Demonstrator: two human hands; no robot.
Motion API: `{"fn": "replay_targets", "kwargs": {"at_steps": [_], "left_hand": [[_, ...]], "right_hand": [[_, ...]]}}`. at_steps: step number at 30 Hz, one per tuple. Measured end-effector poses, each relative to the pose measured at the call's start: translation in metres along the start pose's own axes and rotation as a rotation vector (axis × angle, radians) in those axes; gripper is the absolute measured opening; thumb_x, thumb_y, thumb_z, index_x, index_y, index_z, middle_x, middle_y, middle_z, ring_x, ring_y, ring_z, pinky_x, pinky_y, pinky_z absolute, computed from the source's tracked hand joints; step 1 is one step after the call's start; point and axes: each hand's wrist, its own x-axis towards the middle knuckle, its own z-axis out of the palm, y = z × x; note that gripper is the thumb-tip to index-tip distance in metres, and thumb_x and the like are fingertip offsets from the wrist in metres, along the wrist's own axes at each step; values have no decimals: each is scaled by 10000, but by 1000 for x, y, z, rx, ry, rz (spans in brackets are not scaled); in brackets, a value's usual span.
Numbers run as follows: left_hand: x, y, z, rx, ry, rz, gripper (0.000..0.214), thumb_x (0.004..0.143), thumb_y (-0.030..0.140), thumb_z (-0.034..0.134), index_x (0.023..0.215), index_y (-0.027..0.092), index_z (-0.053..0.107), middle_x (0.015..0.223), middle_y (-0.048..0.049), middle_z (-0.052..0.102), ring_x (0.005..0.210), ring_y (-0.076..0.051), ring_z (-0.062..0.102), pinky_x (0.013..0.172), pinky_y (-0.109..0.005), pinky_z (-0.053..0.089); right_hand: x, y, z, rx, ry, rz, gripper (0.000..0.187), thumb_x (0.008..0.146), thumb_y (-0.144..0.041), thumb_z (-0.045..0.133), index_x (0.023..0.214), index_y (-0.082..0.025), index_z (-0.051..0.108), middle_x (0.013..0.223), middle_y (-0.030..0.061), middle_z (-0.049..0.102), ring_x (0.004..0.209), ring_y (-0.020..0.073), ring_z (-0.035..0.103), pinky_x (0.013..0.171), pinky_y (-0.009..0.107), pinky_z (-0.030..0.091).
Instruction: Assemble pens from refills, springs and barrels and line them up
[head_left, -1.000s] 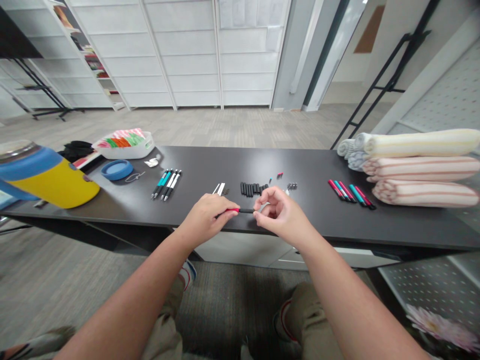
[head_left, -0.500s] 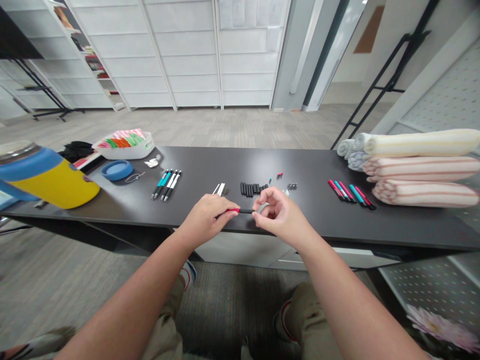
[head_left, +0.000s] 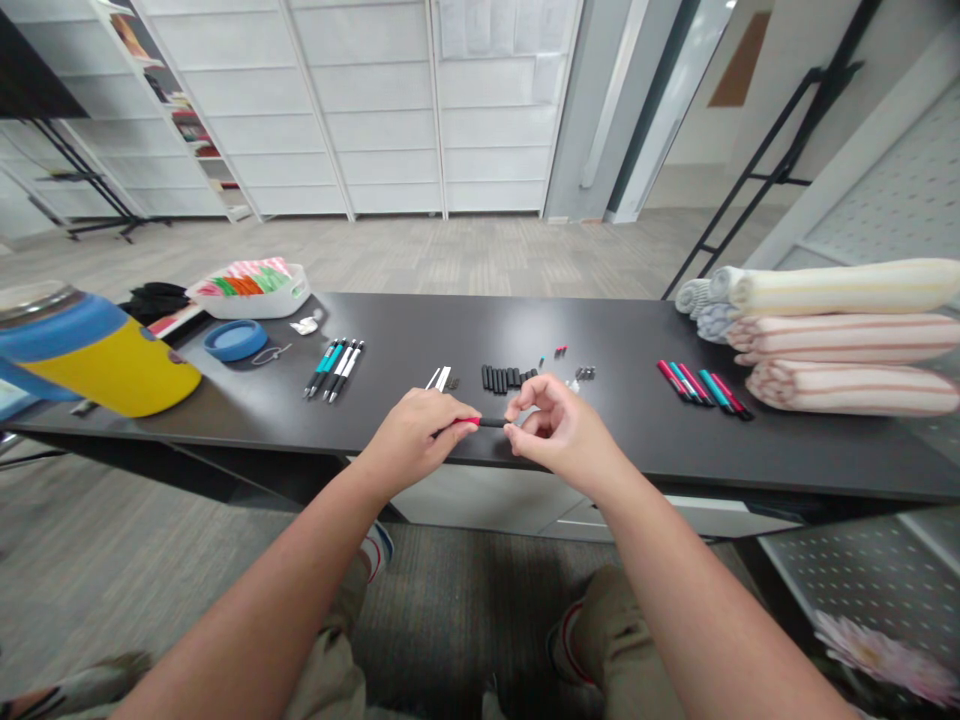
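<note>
Between my hands, a pen barrel (head_left: 491, 422) with a red body and a black grip lies level above the table's front edge. My left hand (head_left: 424, 430) is closed around its red part. The thumb and forefinger of my right hand (head_left: 551, 425) pinch the tip of the black end. Just beyond lie several black grip sleeves (head_left: 506, 378) in a row, partly hidden by my right hand. White refills (head_left: 443, 377) and small dark springs (head_left: 453, 383) are behind my left hand. Small metal tips (head_left: 585, 373) lie past my right hand.
Several assembled pens (head_left: 334, 370) lie to the left, and coloured barrels (head_left: 703, 388) to the right. Rolled towels (head_left: 840, 340) are stacked at the right end. A yellow and blue bottle (head_left: 112, 355), a blue lid (head_left: 235, 340) and a white basket (head_left: 289, 300) occupy the left.
</note>
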Motion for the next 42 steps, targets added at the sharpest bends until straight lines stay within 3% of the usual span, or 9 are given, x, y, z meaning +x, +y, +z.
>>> {"fn": "replay_targets", "kwargs": {"at_steps": [16,20,22,24,26,31,42], "left_hand": [[0,-1,0,33,-8,-21,172,1050,318,588,1105,231,726,1071,-47,800,1007,-206,732,924,-370,488],[1,0,-1,26,9,-35,178,1047,332,594,1103,231,729,1077,-46,802,1003,-204,732,923,-361,492],[0,0,-1,30,25,-49,178,1049,329,590,1102,227,727,1078,-45,801,997,-201,729,914,-352,494],[0,0,-2,42,42,-62,177,1048,318,587,1102,222,725,1067,-45,800,987,-201,725,902,-347,497],[0,1,-2,56,48,-75,179,1047,314,584,1106,220,725,1059,-48,799,984,-206,722,897,-350,500],[1,1,-1,69,44,-89,195,1048,328,577,1106,219,728,1067,-54,799,988,-213,725,908,-355,508],[-1,0,1,81,49,-91,217,1056,347,560,1106,218,727,1064,-58,794,993,-215,722,908,-360,508]], "right_hand": [[-1,-4,2,-73,24,-35,304,847,-263,752,980,-264,479,1038,-10,687,533,75,542,507,245,391],[-4,-12,-9,-116,56,-75,271,884,-348,750,992,-265,516,1037,11,705,547,99,555,516,269,414],[-5,-17,-26,-238,187,-98,204,930,-404,698,1006,-259,577,906,10,699,559,130,561,543,291,433],[-6,-18,-48,-468,404,-121,158,968,-398,627,1020,-252,656,769,3,659,585,165,575,599,318,457],[-6,-14,-70,-759,564,-152,182,961,-320,592,1052,-241,728,886,42,707,661,188,611,702,353,489],[-2,9,-101,-1131,532,-79,290,924,-262,605,1164,-220,762,994,77,735,854,255,676,808,377,505],[7,20,-99,-1262,509,11,203,953,-306,632,1088,-246,771,1051,75,736,886,255,700,749,361,493]]}}
